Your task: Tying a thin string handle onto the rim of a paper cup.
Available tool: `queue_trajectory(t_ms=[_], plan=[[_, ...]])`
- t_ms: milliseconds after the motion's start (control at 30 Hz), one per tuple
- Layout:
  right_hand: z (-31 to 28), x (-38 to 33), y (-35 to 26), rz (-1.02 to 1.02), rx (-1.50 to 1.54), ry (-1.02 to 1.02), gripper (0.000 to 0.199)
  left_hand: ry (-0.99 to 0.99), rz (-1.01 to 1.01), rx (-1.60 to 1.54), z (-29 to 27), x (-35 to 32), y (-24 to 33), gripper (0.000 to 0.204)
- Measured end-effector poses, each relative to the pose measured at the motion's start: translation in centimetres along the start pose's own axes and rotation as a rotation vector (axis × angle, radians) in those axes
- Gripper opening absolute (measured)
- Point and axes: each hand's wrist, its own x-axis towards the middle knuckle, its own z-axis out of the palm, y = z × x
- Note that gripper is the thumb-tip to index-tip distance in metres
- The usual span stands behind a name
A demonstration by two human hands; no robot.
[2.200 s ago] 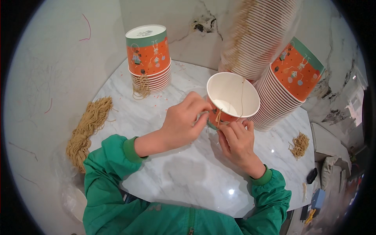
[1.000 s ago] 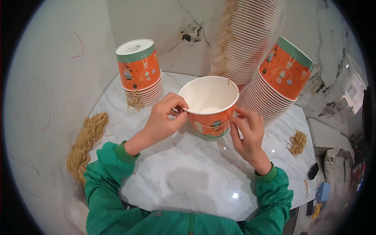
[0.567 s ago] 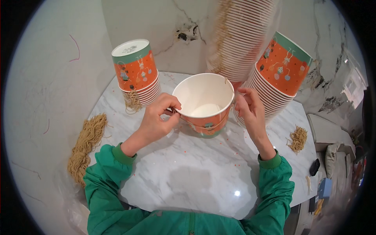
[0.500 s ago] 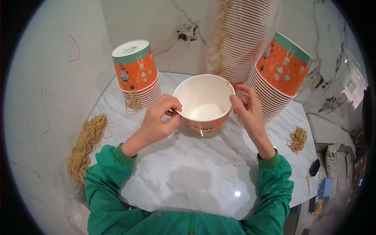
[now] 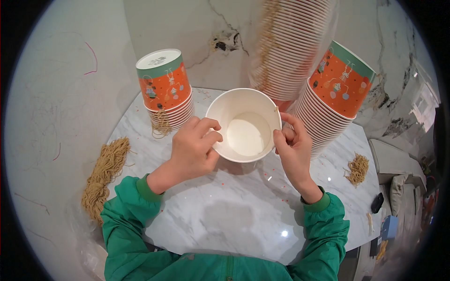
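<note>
A white-lined paper bucket [image 5: 227,110] is tilted toward me between my hands, so its inside and round base show. My left hand [image 5: 192,149] grips its left rim with curled fingers; the thumb is hidden. On the opposite side, my right hand [image 5: 294,146] pinches the rim between thumb and fingers. A short bit of tan cord [image 5: 276,109] shows at the rim just above the right hand. The bucket's outer side is out of sight at this angle.
Upturned orange-and-green bucket stacks stand at left [image 5: 164,86] and right [image 5: 342,82], the left one with cord hanging on it. Behind rises a tall plastic-wrapped stack [image 5: 293,47]. Tan cord bundles lie at the left edge [image 5: 108,173] and right [image 5: 357,168] of the marble table [image 5: 225,225].
The bucket has tipped toward me, turning its opening up to view and hiding the cord across its front. My left hand has shifted slightly and its fingers have moved along the rim.
</note>
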Motion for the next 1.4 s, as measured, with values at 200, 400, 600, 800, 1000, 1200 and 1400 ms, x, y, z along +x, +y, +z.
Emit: queue_trajectory(t_ms=[200,400,600,800,1000,1200,1400], plan=[[0.6,-0.6,0.2,-0.079,-0.063,0.056,0.033,-0.004,-0.002,-0.177,-0.4,1.4,3.0,0.024],[1.8,-2.3,-0.3,-0.212,-0.133,0.042,0.031,-0.121,-0.547,-0.850,2.4,4.6,3.3,0.019],[1.9,-3.4,-0.5,-0.211,-0.152,-0.017,0.019,-0.087,-0.790,-1.198,3.0,4.8,2.8,0.032],[2.6,-4.2,-0.3,-0.337,-0.228,-0.037,0.016,-0.157,-0.982,-1.324,1.2,4.8,2.9,0.035],[2.3,-4.3,0.2,-0.514,-0.342,-0.098,0.010,-0.168,-1.094,-1.317,0.6,4.0,3.6,0.030],[2.3,-4.2,-0.4,-0.346,-0.192,-0.135,0.006,-0.197,-1.066,-1.323,0.5,3.2,3.4,0.025],[1.8,-3.7,-0.4,-0.191,0.003,-0.086,0.006,-0.148,-1.073,-1.279,0.7,3.2,3.2,0.023]])
